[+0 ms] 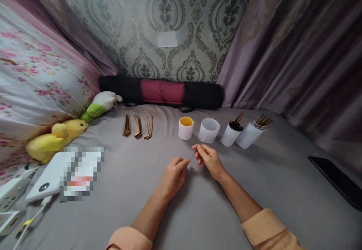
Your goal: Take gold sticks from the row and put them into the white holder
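Observation:
My left hand (174,174) and my right hand (208,159) meet over the grey bedsheet (141,189), both pinched on a thin short stick (192,156) that runs between their fingertips. Just beyond them stands a row of white cups: one with yellow contents (186,128), an empty one (209,130), one with a dark inside and a brown stick (232,132), and one holding several brown sticks (252,132). To the left lie three small bundles of thin golden sticks (138,126).
A black and maroon roll bag (161,91) lies against the patterned wall. Plush toys (56,135) and a floral quilt are at the left, with a power bank (46,182) and chargers. A dark phone (336,180) lies at the right by the curtain.

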Tool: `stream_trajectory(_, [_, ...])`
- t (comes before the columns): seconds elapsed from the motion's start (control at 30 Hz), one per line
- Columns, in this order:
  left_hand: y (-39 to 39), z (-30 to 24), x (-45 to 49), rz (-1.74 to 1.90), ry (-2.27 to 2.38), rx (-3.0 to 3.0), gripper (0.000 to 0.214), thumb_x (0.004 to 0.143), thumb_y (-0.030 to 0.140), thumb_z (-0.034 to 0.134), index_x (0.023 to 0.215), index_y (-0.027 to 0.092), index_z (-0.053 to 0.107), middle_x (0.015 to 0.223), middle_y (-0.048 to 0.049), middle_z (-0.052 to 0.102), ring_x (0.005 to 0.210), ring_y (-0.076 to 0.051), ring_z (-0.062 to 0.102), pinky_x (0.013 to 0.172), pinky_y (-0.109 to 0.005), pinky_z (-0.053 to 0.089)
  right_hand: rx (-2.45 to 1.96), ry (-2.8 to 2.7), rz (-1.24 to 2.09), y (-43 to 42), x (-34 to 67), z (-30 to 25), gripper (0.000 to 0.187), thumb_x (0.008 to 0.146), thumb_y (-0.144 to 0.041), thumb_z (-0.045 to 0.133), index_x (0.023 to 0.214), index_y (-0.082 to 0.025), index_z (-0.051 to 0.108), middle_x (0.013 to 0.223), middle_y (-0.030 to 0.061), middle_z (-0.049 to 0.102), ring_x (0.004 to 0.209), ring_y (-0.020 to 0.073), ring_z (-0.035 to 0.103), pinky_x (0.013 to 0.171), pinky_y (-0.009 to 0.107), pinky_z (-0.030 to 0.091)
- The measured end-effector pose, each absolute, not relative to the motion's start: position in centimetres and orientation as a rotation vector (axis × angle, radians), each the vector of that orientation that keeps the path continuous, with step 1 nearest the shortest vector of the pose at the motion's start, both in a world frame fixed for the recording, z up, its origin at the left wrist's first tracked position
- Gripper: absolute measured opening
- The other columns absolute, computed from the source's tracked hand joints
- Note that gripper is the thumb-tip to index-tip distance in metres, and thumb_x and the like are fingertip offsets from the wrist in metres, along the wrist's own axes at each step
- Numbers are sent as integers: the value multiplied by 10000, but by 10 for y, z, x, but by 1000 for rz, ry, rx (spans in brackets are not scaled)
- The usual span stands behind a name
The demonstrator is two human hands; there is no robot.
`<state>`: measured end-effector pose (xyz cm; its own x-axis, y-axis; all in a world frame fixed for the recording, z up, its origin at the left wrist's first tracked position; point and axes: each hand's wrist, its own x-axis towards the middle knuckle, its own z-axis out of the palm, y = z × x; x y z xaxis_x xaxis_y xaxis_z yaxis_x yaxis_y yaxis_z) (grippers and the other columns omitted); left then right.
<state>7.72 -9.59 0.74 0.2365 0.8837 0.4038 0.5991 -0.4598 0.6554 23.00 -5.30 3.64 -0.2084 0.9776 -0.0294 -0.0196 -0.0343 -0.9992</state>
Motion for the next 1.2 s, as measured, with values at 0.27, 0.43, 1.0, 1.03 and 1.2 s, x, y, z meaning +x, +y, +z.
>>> stream_trajectory(0.27, [-96,12,78,1075,1366,2109,261,827,202,369,968,183,589,816,-72,563,784,-141,511,715,-251,403,-1136,-1300,1409,-52,231,36,389,741,-510,445,847,-155,565,621,-8,488,448,56,414,371,168,317])
stream_trajectory(0.43, [-96,12,79,1088,1359,2064,256,829,209,365,943,179,593,814,-75,572,776,-143,514,710,-258,403,-1155,-1299,1397,-51,231,34,373,729,-502,473,831,-154,562,600,-12,475,434,53,402,350,163,291])
stream_trajectory(1.0, [-96,16,86,1085,1308,1425,237,728,254,503,895,135,621,810,-65,640,714,-134,567,649,-240,440,-1168,-1310,1400,-50,234,35,361,727,-487,481,841,-154,562,601,-14,478,443,52,402,358,159,292])
stream_trajectory(1.03, [-96,16,87,1073,1300,1347,244,715,258,515,892,125,618,782,-62,639,666,-124,564,598,-228,440,-1166,-1311,1399,-50,235,35,365,726,-487,480,844,-152,563,598,-13,479,443,52,403,357,158,294])
stream_trajectory(1.2, [-97,22,88,995,1221,1009,324,671,274,569,935,85,578,710,-51,610,489,-69,499,420,-180,380,-1176,-1322,1382,-50,235,34,381,721,-494,477,851,-149,571,592,-12,486,443,53,406,355,157,296])
